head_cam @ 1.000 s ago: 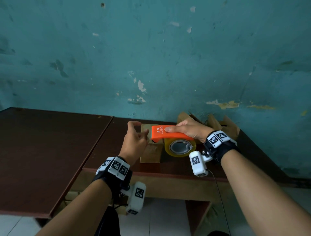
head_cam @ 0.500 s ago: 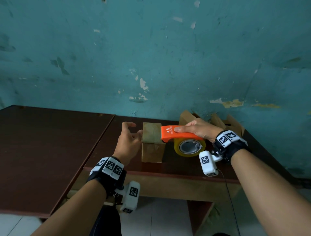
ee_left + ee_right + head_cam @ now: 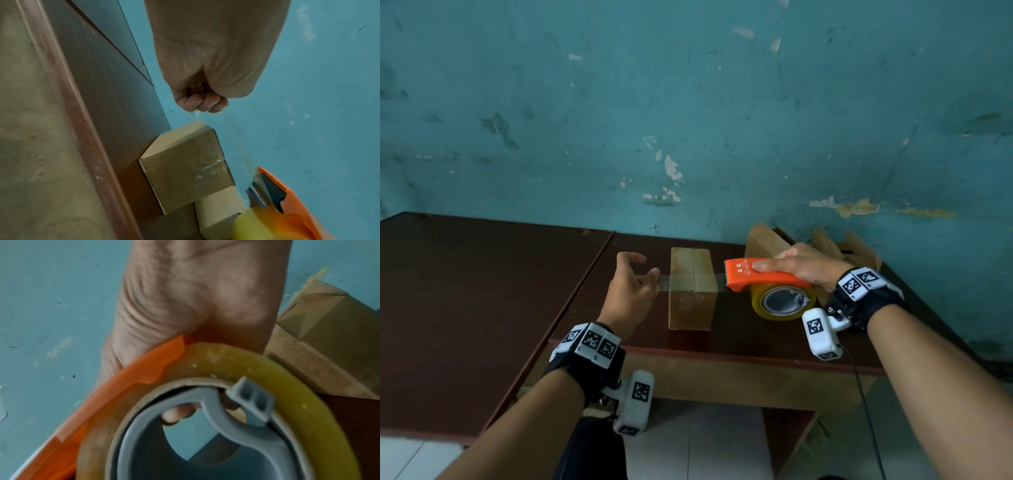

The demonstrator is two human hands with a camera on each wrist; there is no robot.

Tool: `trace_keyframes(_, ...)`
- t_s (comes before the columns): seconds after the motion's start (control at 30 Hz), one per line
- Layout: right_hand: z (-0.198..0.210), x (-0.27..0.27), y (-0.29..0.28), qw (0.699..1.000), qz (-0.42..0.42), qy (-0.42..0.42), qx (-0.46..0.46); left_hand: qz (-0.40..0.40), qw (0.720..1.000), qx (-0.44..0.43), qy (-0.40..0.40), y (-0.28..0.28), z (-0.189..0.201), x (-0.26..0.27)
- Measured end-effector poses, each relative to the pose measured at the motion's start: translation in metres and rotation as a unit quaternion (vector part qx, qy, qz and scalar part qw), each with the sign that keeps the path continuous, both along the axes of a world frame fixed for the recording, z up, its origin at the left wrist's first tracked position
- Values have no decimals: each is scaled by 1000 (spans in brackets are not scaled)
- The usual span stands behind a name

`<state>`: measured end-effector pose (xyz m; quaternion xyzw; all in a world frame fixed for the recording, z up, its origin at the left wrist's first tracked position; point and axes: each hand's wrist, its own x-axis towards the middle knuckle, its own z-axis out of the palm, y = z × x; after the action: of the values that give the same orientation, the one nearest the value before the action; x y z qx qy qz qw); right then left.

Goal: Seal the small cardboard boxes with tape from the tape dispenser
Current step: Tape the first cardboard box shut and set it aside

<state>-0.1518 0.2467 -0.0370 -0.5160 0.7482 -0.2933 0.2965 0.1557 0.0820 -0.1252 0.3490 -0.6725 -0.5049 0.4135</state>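
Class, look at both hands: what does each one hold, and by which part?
The right hand grips the tape dispenser by its orange top. The left hand pinches the free end of the tape strip.

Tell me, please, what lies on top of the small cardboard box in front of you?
A strip of clear tape crosses the closed top of the small cardboard box, stretched between the left hand and the orange tape dispenser. The contents are hidden.

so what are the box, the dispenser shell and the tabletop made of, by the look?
Box: brown cardboard, matte, flap seam on top; a glossy clear tape strip crosses it.
Dispenser shell: orange plastic, smooth, moulded; held by the right hand.
Tabletop: dark reddish-brown, slight sheen, probably laminate or varnished wood.
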Motion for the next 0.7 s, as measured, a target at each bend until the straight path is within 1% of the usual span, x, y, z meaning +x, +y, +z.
trace_keyframes(0.4, -9, -18, 10, 999, -25, 12, 22, 6, 999, -24, -37, 0, 0, 7)
trace_keyframes(0.7, -17, -19, 8, 999, -34, -1, 19, 6, 998, -32, -49, 2, 1, 8)
